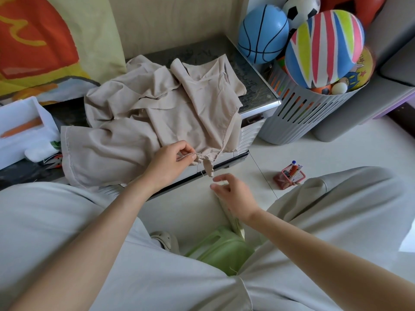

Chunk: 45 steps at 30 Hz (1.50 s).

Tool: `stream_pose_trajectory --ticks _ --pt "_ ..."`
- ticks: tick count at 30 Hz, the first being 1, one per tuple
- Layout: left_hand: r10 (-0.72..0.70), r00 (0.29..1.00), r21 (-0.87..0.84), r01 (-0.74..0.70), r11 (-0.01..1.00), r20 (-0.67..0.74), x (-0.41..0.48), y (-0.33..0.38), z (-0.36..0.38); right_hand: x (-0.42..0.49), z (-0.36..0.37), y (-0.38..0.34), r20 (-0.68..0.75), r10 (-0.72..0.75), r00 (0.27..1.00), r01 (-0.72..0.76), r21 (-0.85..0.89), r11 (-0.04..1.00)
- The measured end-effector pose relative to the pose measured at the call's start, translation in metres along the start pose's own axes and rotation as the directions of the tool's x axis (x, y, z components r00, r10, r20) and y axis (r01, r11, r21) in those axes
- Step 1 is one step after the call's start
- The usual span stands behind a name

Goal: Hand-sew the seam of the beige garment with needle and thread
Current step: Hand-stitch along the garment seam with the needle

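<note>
The beige garment [157, 113] lies crumpled on a low dark-topped table [253, 75]. One seamed edge hangs over the table's front. My left hand [173, 160] pinches that edge between thumb and fingers, and a short tail of fabric dangles below it. Just under the tail hovers my right hand [231, 194], blurred, with its fingers loosely curled. No needle or thread can be made out in either hand.
A white box [24, 129] sits at the table's left. To the right a grey slatted basket [307, 113] holds several balls. A small red pen holder [289, 176] stands on the floor, and a green stool [220, 248] shows between my legs.
</note>
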<state>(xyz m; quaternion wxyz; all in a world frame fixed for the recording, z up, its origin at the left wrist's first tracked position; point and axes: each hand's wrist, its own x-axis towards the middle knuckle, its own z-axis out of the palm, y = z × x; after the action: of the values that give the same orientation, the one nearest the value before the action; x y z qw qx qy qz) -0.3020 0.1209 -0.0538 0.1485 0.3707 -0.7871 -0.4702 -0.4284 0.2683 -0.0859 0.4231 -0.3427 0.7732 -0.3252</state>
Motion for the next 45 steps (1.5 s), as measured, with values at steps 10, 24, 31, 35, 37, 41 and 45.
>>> stream_pose_trajectory --ticks 10,24,31,35,37,41,45 --pt "-0.010 1.000 -0.005 0.010 1.000 0.016 0.000 0.000 0.002 0.010 0.006 -0.047 -0.103 -0.172 0.980 0.181 0.082 0.980" --pt "0.027 1.000 0.000 -0.027 1.000 -0.004 -0.002 -0.001 -0.004 0.012 -0.004 -0.014 0.029 -0.002 1.000 0.005 -0.088 0.996" --pt "0.045 0.999 -0.008 -0.045 0.999 -0.009 -0.002 0.000 -0.002 0.009 -0.015 -0.025 -0.086 -0.117 0.989 0.114 -0.039 0.993" --pt "0.048 0.999 -0.014 -0.048 0.999 -0.014 -0.002 0.005 -0.001 0.012 -0.006 -0.044 -0.093 -0.196 0.976 0.199 0.028 0.980" --pt "0.045 0.999 -0.026 -0.046 0.999 -0.019 -0.002 0.006 -0.002 0.016 -0.001 -0.051 -0.125 -0.229 0.965 0.231 0.004 0.973" --pt "0.037 0.999 -0.055 -0.039 0.998 -0.030 -0.001 0.008 -0.003 0.019 0.004 -0.058 -0.157 -0.250 0.955 0.249 -0.027 0.968" --pt "0.062 0.997 -0.052 -0.064 0.997 -0.051 -0.002 0.013 -0.005 0.015 0.001 -0.051 -0.127 -0.229 0.965 0.225 -0.047 0.973"
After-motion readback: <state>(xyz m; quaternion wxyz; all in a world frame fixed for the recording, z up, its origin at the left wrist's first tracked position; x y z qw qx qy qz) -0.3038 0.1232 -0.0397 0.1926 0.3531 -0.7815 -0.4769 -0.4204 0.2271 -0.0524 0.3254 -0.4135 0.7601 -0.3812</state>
